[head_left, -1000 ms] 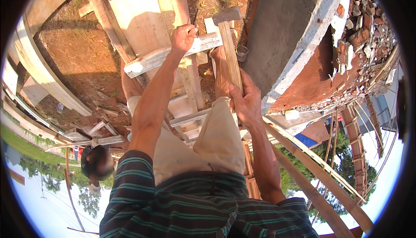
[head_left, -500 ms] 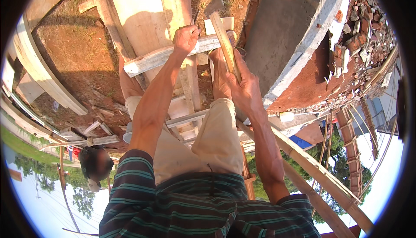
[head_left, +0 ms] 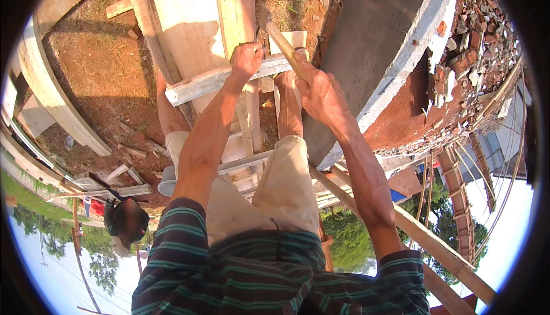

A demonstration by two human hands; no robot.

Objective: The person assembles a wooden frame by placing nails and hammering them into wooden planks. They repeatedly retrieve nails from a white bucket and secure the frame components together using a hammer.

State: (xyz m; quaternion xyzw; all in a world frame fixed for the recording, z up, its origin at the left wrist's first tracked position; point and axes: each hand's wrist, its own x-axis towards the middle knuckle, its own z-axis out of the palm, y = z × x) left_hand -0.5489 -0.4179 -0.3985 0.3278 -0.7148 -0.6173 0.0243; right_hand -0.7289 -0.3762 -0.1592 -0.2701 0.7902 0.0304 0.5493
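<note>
My right hand is closed around the thick wooden handle of a hatchet. Its metal head is seen nearly edge-on, above and beyond my left fist. My left hand is closed over the whitish wooden beam, and a thin dark rod, perhaps a nail or chisel, shows beside its fingers. Its lower end is hidden. The beam lies crosswise over planks, between my legs and the formwork panel.
A grey concrete slab with a pale edge runs along the right, and broken brick rubble lies beyond it. Long timbers slant at lower right. A bucket stands by my left leg; another person is at lower left.
The hatchet has swung left, its head now above my left fist instead of right of it. My right hand has moved up slightly with it. The left hand stays at the beam.
</note>
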